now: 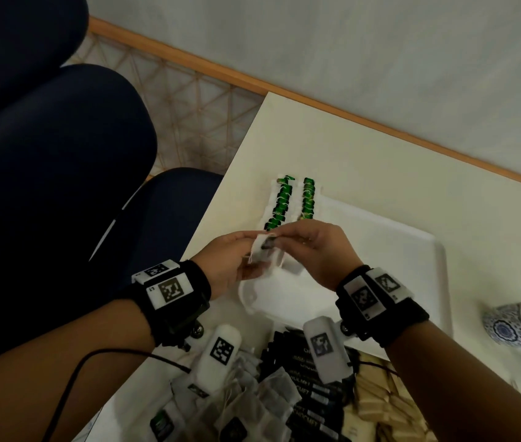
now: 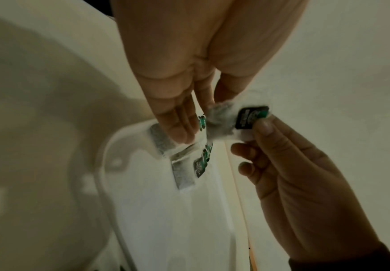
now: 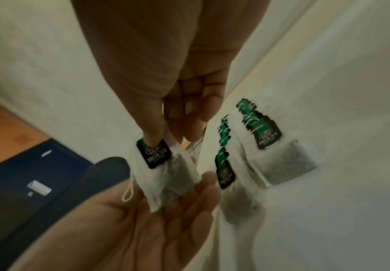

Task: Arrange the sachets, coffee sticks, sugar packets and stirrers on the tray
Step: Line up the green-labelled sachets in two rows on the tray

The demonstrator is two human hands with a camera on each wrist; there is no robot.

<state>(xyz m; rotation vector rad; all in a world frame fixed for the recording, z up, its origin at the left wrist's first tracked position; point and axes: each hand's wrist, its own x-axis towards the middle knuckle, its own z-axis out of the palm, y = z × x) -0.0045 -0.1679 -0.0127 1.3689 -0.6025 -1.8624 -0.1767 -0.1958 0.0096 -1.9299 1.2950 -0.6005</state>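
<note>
Sachet hangs between both hands above the tray's near corner, likely being straightened to join the two green-tagged rows laid there; the desk carries all. Its lower edge is hidden by fingers. Left wrist view: the left hand pinches the bag. Right wrist view: the right hand pinches its tag; blur obscures the string.

We see a black band strapped round the left wrist and another black band round the right, each carrying white blocks printed with black square code markers. A thin black cable runs beside the left band, and our forearms are bare of sleeves.
</note>
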